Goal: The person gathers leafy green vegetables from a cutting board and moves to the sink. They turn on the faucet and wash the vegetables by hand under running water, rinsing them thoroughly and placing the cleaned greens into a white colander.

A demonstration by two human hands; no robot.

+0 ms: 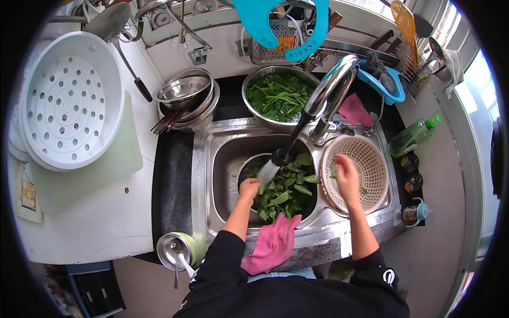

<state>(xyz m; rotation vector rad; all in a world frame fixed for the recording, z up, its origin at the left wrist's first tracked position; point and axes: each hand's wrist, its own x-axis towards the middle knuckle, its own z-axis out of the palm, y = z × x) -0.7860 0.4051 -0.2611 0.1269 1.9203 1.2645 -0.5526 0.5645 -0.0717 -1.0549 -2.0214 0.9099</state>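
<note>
My left hand [249, 189] is curled at the left edge of a heap of leafy greens [284, 190], its fingertips closed on the leaves. The greens fill a metal bowl [241, 171] in the left sink basin [224, 159] and spill past its rim. Water streams onto them from the black spray head [280, 156] of a chrome faucet [332, 85], right beside my left fingers. Over a beige plastic colander [375, 175] hangs my right hand [346, 177], slightly blurred. A few green leaves [333, 170] lie in the colander near it; whether its fingers hold anything is unclear.
Behind the sink stands a steel basin [248, 107] of green stems in water. Stacked bowls [187, 91] with chopsticks are left of it. A pink cloth [274, 244] drapes over the front edge. A green bottle [411, 137] stands right; a bowl with spoons [175, 248] sits front left.
</note>
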